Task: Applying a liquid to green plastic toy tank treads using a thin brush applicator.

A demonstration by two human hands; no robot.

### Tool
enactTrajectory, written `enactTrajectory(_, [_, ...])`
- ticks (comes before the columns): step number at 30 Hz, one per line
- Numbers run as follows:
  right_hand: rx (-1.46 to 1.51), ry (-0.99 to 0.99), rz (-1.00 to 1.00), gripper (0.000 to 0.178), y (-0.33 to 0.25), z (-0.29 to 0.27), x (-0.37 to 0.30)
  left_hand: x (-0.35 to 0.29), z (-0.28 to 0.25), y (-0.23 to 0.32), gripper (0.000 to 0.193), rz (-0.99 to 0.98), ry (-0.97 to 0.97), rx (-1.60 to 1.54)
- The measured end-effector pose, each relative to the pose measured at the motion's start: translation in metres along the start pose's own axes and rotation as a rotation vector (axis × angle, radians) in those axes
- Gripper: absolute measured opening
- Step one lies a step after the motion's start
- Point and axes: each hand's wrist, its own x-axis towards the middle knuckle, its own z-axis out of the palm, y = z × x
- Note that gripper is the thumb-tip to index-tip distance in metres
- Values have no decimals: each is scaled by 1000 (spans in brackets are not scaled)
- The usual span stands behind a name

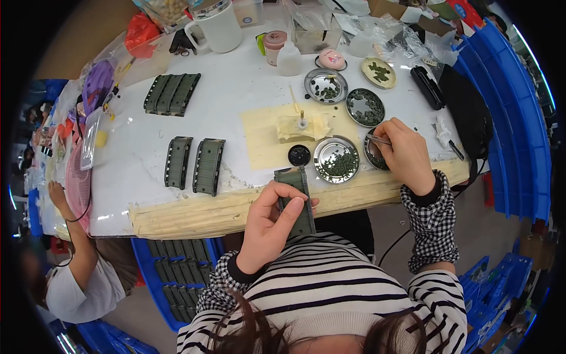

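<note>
My left hand (266,219) is closed around a dark green, ribbed plastic part (304,223), held upright at the table's front edge. In my right hand (408,154) is a pair of metal tweezers (379,139), pinched between thumb and fingers. The tweezer tips are over a round metal dish (367,154) that my right hand partly hides. Just left of it stands another metal dish (316,168) full of tiny green pieces. A small black pot (299,155) sits beyond the held part. Behind it, a taped block (289,131) carries a short upright pin.
Similar green parts (207,168) lie on the left, with a wider group (172,94) behind. More dishes (367,90), a white bottle (289,59) and a white mug (218,29) stand farther back. A blue crate (147,265) holds green parts below; another person (88,277) sits at left.
</note>
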Motion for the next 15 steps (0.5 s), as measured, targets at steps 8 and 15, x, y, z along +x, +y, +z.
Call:
enactTrajectory(8, [102, 93, -58, 22, -8, -16, -7, 2, 1, -4, 11, -2, -9, -58])
enactTrajectory(15, [429, 87, -381, 30, -78, -9, -29, 3, 3, -7, 11, 34, 23, -3])
